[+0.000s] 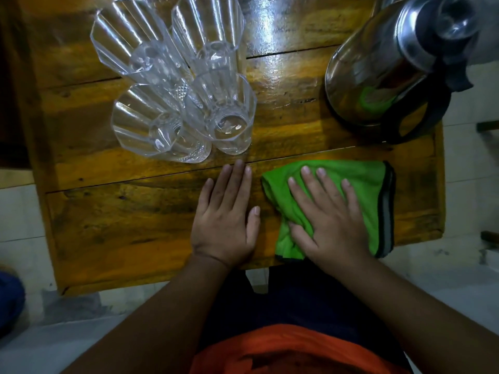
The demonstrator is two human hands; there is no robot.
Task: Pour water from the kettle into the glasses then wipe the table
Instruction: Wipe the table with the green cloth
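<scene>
Fingers point(328, 184) of the right hand point(329, 225) lie spread flat on a crumpled green cloth point(364, 190) with grey edging.

You are looking down on a glossy amber-brown plank table point(108, 211) with dark seams, glare streaking its far boards. Pale tiled floor point(464, 265) surrounds it, and a blurred blue object point(10, 295) sits at the left edge.
</scene>
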